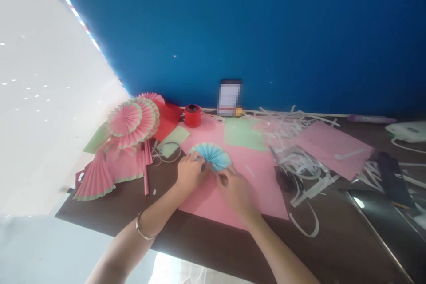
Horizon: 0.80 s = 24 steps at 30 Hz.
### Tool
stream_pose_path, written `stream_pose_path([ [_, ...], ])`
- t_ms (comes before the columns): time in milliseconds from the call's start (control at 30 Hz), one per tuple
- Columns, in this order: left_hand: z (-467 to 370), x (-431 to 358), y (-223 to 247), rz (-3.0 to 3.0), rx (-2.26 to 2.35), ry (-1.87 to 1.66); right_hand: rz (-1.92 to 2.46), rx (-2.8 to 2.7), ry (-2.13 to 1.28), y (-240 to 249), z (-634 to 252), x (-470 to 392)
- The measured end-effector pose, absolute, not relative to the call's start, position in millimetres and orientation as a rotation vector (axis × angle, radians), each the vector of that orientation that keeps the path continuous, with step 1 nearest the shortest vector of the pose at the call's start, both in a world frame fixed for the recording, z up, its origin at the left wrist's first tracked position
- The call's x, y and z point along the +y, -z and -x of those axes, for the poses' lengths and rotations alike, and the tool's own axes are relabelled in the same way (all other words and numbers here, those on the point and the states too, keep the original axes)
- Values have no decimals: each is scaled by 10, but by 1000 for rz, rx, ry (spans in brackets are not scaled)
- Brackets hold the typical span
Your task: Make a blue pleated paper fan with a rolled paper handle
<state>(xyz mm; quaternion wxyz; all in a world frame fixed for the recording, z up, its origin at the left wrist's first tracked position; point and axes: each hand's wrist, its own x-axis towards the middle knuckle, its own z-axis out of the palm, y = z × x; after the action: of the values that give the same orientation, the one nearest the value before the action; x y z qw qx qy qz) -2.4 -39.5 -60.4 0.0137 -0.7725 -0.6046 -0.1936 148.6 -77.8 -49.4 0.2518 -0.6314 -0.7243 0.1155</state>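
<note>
A small blue pleated paper fan (211,152) with a pale edge is spread between my hands. My left hand (192,173) is closed on its left side, fingers curled inward. On the right, my right hand (237,188) pinches the fan's lower right edge. Both hands are just above a large pink paper sheet (266,186) on the dark table. My fingertips partly cover the base of the folds.
Pink pleated rosettes and fans (124,120) are piled at the left. Behind the sheet stand a red tape roll (192,116) and a blurred card (229,97) against the blue wall. White paper strips (299,164), pink paper (334,148) and a dark flat device (386,230) lie at right.
</note>
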Motion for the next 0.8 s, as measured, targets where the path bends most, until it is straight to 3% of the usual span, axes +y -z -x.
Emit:
stream_pose_path([
  [433, -22, -488, 489, 2541, -1885, 481, 1690, -2093, 51, 457, -1576, -747],
  [800, 35, -447, 485, 2658, -1800, 373, 1614, -2197, 46, 515, -1594, -713],
])
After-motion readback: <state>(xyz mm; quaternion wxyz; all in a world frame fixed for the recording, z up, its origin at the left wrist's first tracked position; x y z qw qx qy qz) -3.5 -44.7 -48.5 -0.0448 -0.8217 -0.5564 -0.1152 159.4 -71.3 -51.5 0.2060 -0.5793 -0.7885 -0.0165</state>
